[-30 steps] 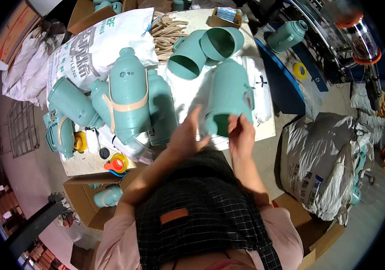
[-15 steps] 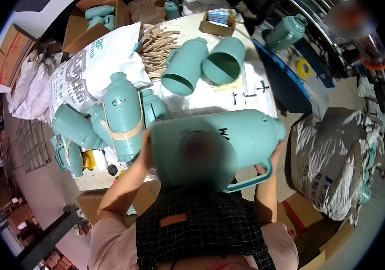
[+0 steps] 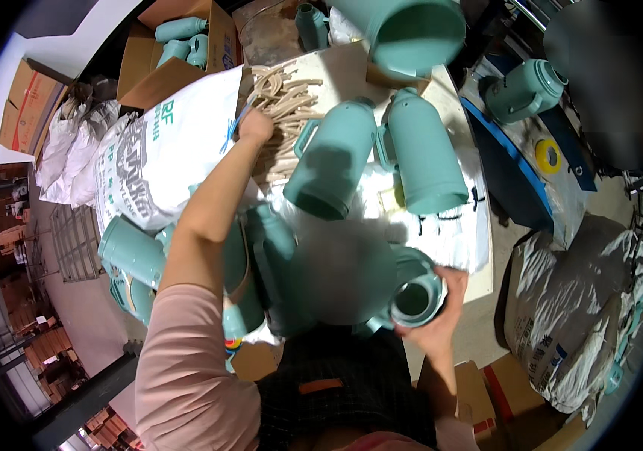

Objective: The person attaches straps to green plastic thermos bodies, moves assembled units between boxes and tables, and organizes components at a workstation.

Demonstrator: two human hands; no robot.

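Observation:
My left hand (image 3: 256, 126) reaches across to the pile of beige straps (image 3: 291, 101) and lies at its near left edge. Its fingers look curled, and whatever they grip is hidden. Close to my apron, my right hand (image 3: 442, 312) is wrapped round the neck of a teal thermos housing (image 3: 410, 264), whose round opening points up toward me. A dark blurred patch covers much of that housing's body. Beyond it, two teal housings with side handles, a left one (image 3: 340, 150) and a right one (image 3: 428, 154), lie on the table.
A large teal housing (image 3: 382, 19) with an open end fills the top edge. Left of the straps lies a white printed sack (image 3: 163, 150). Several teal flasks (image 3: 132, 248) crowd the table beside my left arm. A carton (image 3: 137, 79) of small flasks stands behind; a grey sack (image 3: 562, 323) sits right.
My left hand has left the housing and moved forward to the straps. My right hand has turned the housing neck-up. The right-hand table housing now faces otherwise, and another has appeared at the top.

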